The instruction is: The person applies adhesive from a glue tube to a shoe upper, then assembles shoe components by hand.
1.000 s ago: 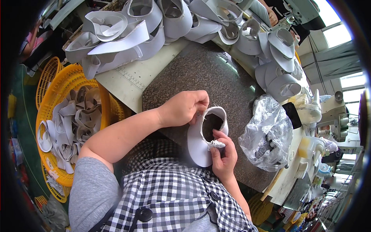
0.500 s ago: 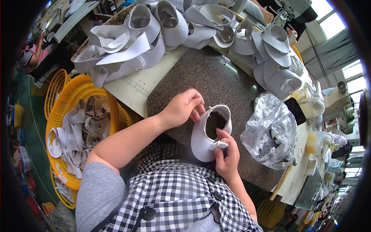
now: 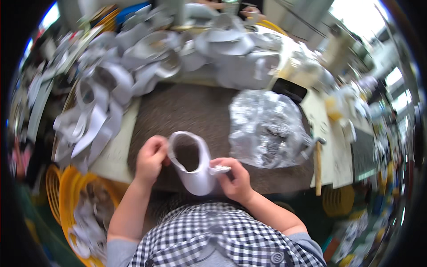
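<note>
A white shoe upper [image 3: 199, 180] with an oval opening stands at the near edge of the dark stone slab [image 3: 195, 100], in front of my apron. My right hand [image 3: 235, 180] is closed on a small glittery silver ornament [image 3: 220, 169], pinched against the upper's right side. At the upper's left rim, my left hand [image 3: 151, 161] has its fingers drawn together in a pinch. Whatever those fingertips hold is too blurred to make out.
White uppers [image 3: 231, 40] are heaped along the back and left. To the right lie a clear plastic bag [image 3: 267, 129] of silver pieces, a black phone [image 3: 289, 90] and a wooden-handled hammer [image 3: 318, 169]. A yellow basket [image 3: 66, 196] of white pieces stands at lower left.
The view has swung, so the bench sits differently and blurs. My left hand has come down from above the upper to its left rim. The ornament stays in my right hand.
</note>
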The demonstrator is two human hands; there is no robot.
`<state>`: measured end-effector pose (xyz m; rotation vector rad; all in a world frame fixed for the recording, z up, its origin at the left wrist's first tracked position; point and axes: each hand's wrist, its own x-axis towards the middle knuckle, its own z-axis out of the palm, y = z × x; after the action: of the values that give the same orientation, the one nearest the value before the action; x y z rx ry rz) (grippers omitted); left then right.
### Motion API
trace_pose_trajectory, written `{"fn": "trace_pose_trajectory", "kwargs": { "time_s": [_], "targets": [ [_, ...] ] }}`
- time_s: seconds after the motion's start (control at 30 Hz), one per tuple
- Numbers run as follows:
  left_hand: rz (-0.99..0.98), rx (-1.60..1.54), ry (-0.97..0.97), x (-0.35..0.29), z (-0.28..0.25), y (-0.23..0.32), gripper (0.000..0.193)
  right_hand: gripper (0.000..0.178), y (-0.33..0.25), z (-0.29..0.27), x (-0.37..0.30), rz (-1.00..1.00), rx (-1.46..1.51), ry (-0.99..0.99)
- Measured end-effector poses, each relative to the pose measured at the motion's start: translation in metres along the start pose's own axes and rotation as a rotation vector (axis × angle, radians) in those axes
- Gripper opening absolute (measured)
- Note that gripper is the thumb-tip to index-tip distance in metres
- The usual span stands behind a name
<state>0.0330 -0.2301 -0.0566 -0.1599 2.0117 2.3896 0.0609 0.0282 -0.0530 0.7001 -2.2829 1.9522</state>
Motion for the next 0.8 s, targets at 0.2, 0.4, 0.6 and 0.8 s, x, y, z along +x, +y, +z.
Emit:
{"fn": "trace_pose_trajectory", "kwargs": {
  "time_s": [0.2, 0.4, 0.6, 0.8],
  "targets": [
    [0.082, 0.124, 0.032, -0.005, -0.019, 0.011, 0.012, 0.032, 0.011, -0.026, 0.006, -0.104, -0.748, 0.097],
    [0.207, 0.276, 0.022, -0.011, -0.012, 0.002, 0.016, 0.033, -0.034, -0.040, 0.009, -0.231, -0.724, 0.094],
    [0.229, 0.309, 0.087, -0.018, -0.029, -0.005, 0.021, 0.012, -0.036, -0.170, 0.037, -0.212, -0.965, 0.589],
    [0.242, 0.360, 0.094, -0.002, -0.004, 0.002, 0.012, 0.028, 0.095, -0.405, -0.001, 0.521, -1.444, 0.495]
  ]
}}
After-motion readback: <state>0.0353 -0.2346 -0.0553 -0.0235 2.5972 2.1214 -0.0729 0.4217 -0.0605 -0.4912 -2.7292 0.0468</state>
